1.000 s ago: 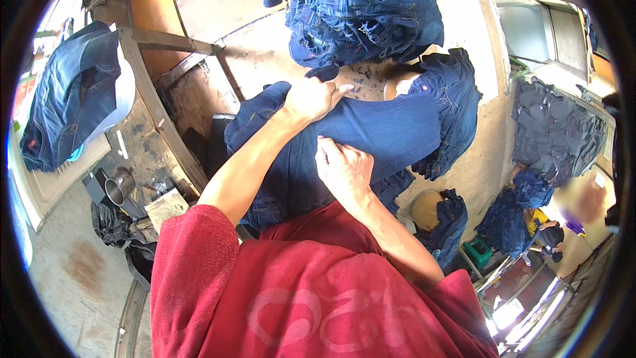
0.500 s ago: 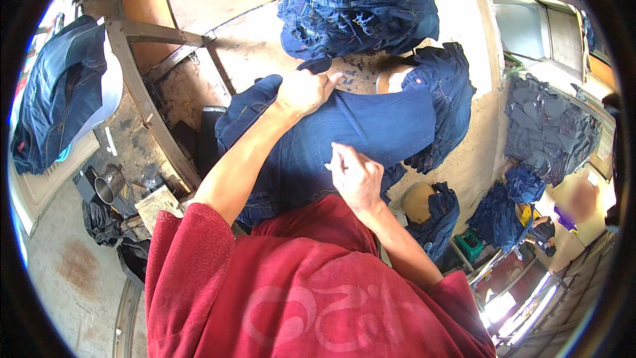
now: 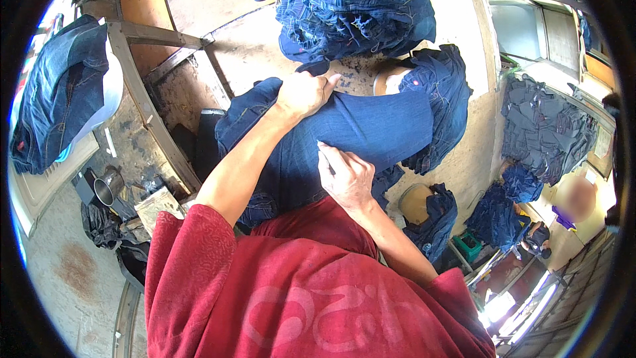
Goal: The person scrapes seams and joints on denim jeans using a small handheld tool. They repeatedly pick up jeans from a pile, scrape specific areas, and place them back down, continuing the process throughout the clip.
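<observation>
A pair of dark blue jeans lies stretched out in front of me, one leg smooth and pointing right. My left hand is closed on the far edge of the jeans, its thumb lying toward the right. Nearer to me, my right hand hovers over or rests on the denim, its fingers pinched together. Whatever may be between those fingertips is too small to make out. Crumpled denim hangs just past the leg's right end.
A tall pile of jeans stands at the far side. More jeans hang at the left beside a wooden frame. A metal mug sits at lower left. Dark garments are heaped at right, near a person.
My right hand has shifted slightly left and its fingertips have moved up over the denim. My left hand has kept its place on the jeans.
</observation>
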`<state>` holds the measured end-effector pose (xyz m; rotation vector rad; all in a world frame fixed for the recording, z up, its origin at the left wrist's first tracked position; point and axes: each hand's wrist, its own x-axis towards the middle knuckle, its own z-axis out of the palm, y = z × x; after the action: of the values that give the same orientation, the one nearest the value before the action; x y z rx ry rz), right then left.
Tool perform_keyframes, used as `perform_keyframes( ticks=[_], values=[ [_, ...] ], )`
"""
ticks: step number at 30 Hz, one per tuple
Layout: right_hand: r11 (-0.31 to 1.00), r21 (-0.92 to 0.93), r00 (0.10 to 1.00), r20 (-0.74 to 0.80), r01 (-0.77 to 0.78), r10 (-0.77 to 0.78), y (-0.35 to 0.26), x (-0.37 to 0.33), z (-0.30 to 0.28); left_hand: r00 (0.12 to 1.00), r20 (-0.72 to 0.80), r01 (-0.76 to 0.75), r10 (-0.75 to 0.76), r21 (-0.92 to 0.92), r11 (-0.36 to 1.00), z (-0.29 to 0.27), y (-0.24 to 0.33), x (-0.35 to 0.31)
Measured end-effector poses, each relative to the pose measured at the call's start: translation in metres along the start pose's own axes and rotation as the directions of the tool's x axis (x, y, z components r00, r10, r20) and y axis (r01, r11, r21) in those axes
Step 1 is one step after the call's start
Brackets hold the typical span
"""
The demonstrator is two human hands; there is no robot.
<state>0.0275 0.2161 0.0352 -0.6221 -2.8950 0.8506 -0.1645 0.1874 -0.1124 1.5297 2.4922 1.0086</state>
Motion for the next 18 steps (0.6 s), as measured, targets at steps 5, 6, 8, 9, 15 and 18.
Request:
perform_keyframes(
  ticks=[5,6,8,9,15,18],
  values=[
    [0.999,-0.042,0.999,-0.044,0.016,-0.018,-0.001,0.009,0.008,0.998,-0.055,-0.03,0.03,-0.016,0.999,0.0,0.001,0.002],
    [0.998,-0.062,1.0,-0.022,0.003,-0.004,-0.002,0.01,0.008,0.998,-0.053,-0.032,0.032,-0.013,0.999,0.0,0.001,0.002],
    [0.997,-0.073,1.0,0.01,-0.002,0.002,-0.003,0.007,0.005,0.998,-0.045,-0.032,0.032,-0.005,0.999,-0.001,0.001,0.002],
    [0.998,-0.063,1.0,0.017,0.006,-0.005,-0.004,0.004,0.002,0.999,-0.032,-0.014,0.013,-0.012,1.0,-0.001,0.002,0.002],
    [0.999,-0.008,0.998,0.058,-0.031,0.031,-0.007,-0.021,-0.018,0.999,-0.017,0.03,-0.031,-0.047,0.998,-0.003,0.003,0.002],
    [0.998,0.069,0.998,-0.055,-0.006,0.01,-0.001,-0.011,-0.006,0.999,-0.037,0.018,-0.02,-0.045,0.999,-0.003,0.004,0.002]
  ],
)
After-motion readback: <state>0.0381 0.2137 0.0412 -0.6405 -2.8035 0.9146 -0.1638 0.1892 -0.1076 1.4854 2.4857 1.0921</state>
